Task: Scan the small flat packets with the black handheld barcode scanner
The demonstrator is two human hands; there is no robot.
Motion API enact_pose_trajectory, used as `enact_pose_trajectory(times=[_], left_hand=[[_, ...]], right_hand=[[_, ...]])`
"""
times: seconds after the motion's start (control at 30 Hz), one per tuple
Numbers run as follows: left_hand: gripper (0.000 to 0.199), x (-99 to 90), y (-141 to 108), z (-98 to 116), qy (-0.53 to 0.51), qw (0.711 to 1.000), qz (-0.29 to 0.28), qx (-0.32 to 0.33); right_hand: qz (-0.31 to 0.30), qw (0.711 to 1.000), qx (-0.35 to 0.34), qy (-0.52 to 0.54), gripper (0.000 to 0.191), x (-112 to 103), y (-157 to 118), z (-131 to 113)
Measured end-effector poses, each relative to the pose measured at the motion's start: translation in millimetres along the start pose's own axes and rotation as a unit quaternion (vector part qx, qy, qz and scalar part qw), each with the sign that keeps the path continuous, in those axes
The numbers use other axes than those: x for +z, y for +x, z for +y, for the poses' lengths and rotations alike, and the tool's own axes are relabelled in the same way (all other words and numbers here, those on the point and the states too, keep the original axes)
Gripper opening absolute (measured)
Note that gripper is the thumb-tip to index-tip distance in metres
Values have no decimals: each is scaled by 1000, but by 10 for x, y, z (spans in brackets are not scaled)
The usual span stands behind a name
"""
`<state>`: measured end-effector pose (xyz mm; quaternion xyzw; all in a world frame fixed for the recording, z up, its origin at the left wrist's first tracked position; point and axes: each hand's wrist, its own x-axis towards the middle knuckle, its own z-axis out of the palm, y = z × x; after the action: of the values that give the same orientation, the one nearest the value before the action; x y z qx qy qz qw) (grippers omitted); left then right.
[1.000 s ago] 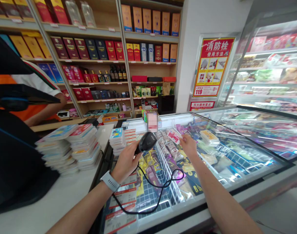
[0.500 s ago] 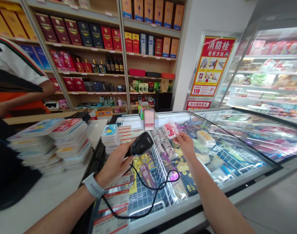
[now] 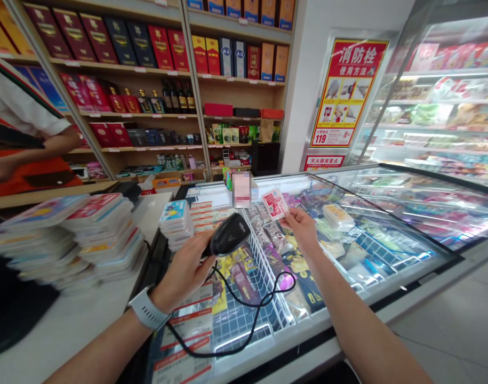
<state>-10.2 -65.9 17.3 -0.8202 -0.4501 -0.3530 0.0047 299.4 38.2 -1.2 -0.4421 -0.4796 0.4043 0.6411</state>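
Observation:
My left hand (image 3: 185,269), with a pale watch (image 3: 149,308) at its wrist, is wrapped round a black barcode scanner (image 3: 230,234). The scanner's head points to the right, and its black cable (image 3: 255,320) loops down over the freezer glass. Between the fingertips of my right hand (image 3: 302,226) is a small flat card-like pack (image 3: 274,204) in red and white, held up by its lower right edge. A gap separates the scanner from the pack. Left of the scanner, a short stack of similar packs (image 3: 175,218) stands on the freezer, beside a strip of price labels (image 3: 204,216).
Taller stacks of flat packs (image 3: 103,229) stand on the counter (image 3: 108,325) at left. The chest freezer (image 3: 391,298) holds wire baskets of frozen goods. More yellow-topped packs (image 3: 338,217) lie on its glass at right. A person in an orange apron (image 3: 31,170) stands far left.
The view has shifted a little, so the shelves sit lower-cropped and further left. The red and white pack has tilted slightly; both hands keep their holds.

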Motion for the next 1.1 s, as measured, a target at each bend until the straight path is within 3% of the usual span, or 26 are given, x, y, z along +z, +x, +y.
enact_pose_trajectory(times=[0.83,1.1], left_hand=[[45,113,53,-39,24,999,-36,13],[42,74,95,-14,5,1000,-16,2]], right_hand=[[-33,999,24,0,50,137,-75,72],[-25,999,12,18,51,117,-98,65]])
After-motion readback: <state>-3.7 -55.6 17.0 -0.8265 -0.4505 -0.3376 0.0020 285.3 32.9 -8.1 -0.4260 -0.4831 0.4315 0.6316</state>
